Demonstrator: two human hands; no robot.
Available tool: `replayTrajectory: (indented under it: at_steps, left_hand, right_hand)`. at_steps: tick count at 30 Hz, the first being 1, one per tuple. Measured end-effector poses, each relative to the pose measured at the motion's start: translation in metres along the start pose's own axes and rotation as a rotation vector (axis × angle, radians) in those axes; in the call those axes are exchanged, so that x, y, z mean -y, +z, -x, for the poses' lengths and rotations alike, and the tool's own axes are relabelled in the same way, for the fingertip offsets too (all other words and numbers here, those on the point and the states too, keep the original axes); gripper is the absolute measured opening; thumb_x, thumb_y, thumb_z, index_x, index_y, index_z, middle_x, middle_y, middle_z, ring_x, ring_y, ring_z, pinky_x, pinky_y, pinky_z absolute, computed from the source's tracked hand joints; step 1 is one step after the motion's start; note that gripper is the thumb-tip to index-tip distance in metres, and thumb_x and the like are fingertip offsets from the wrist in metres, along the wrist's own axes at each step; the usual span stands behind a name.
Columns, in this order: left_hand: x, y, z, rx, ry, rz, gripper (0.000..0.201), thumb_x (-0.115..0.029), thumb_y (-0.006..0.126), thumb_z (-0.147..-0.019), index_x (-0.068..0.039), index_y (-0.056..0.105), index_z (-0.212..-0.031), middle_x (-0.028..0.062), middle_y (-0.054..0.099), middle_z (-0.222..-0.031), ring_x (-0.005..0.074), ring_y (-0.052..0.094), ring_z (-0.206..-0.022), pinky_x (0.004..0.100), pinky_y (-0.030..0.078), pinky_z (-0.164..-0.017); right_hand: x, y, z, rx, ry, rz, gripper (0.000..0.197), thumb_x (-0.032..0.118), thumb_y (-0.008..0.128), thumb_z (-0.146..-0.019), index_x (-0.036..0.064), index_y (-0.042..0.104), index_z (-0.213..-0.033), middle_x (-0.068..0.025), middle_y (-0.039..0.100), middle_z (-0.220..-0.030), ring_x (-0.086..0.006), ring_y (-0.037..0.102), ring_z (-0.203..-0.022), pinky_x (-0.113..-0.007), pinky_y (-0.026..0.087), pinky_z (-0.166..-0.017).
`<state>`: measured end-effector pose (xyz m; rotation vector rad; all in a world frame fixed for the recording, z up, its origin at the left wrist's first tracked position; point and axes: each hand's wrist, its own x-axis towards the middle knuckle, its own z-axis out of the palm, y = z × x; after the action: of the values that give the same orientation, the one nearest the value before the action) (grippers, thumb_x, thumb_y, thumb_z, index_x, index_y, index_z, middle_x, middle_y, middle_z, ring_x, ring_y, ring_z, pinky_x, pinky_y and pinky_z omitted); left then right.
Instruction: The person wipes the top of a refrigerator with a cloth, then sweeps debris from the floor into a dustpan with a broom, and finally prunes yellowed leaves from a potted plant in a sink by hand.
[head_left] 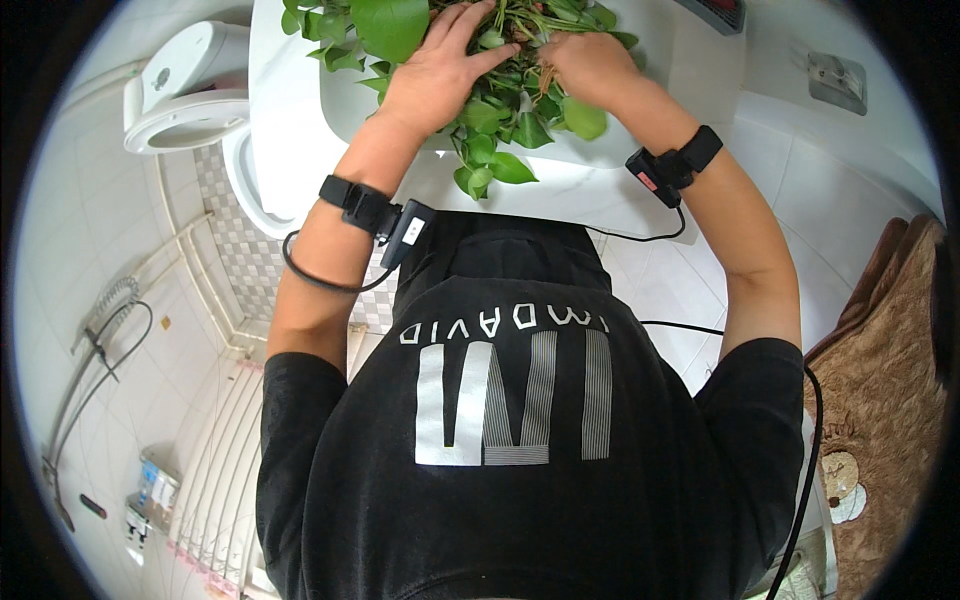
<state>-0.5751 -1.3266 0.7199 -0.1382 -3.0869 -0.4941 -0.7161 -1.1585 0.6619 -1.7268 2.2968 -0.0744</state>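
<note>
A leafy green potted-type plant [495,120] with trailing stems and brownish roots lies in the white washbasin [342,108], at the top of the head view. My left hand [442,68] rests on its left side, fingers stretched forward among the leaves and thumb held apart toward the middle. On the other side, my right hand [592,68] has its fingers curled and pressed together on the stems and roots. Its fingertips are partly hidden by the plant. Several heart-shaped leaves hang over the basin's front rim. Whether there is a pot underneath cannot be seen.
A white toilet [185,125] with its lid raised stands at the far left. Black straps with small boxes circle both my forearms, and a black cable [815,440] runs down at the right. A brown plush cloth [880,400] hangs at the right; a shower hose [75,400] is at the left.
</note>
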Motion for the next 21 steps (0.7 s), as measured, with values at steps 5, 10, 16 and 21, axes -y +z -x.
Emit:
replayTrajectory:
  at_steps: [5, 10, 16, 21]
  left_hand:
    - [-0.006, 0.012, -0.017, 0.064, -0.045, -0.037, 0.049, -0.005, 0.049, -0.078, -0.025, 0.058, -0.122, 0.0164, 0.023, -0.145, 0.0362, 0.022, -0.134, 0.0435, 0.032, -0.105]
    - [-0.006, 0.014, -0.017, 0.131, -0.037, -0.071, 0.049, -0.007, 0.049, -0.078, -0.026, 0.058, -0.122, 0.0161, 0.021, -0.146, 0.0370, 0.020, -0.135, 0.0482, 0.022, -0.108]
    - [-0.001, 0.029, -0.013, 0.016, 0.015, -0.085, 0.044, -0.009, 0.049, -0.079, -0.027, 0.061, -0.118, 0.0148, 0.023, -0.145, 0.0360, 0.021, -0.134, 0.0472, 0.025, -0.107]
    - [-0.009, 0.026, -0.015, 0.070, -0.052, -0.083, 0.033, -0.012, 0.050, -0.080, -0.019, 0.064, -0.108, 0.0175, 0.028, -0.142, 0.0367, 0.023, -0.133, 0.0477, 0.027, -0.104]
  right_hand:
    - [-0.008, -0.016, 0.006, -0.145, 0.143, 0.080, 0.030, 0.009, 0.058, -0.075, 0.0118, 0.064, -0.104, -0.0086, 0.063, -0.094, -0.0294, 0.063, -0.081, -0.040, 0.052, -0.069]
    - [0.002, -0.046, 0.002, -0.010, 0.322, -0.218, 0.019, 0.010, 0.051, -0.085, -0.0007, 0.062, -0.096, -0.0136, 0.064, -0.086, -0.0272, 0.061, -0.075, -0.036, 0.049, -0.069]
    - [-0.016, -0.028, -0.014, -0.132, 0.367, -0.719, 0.024, 0.007, 0.054, -0.078, -0.0009, 0.065, -0.097, -0.0178, 0.066, -0.086, -0.0321, 0.062, -0.073, -0.038, 0.050, -0.066]
    - [-0.006, -0.014, -0.013, -0.172, 0.229, -0.665, 0.024, 0.007, 0.061, -0.071, 0.0048, 0.068, -0.094, -0.0154, 0.066, -0.087, -0.0308, 0.063, -0.074, -0.036, 0.050, -0.067]
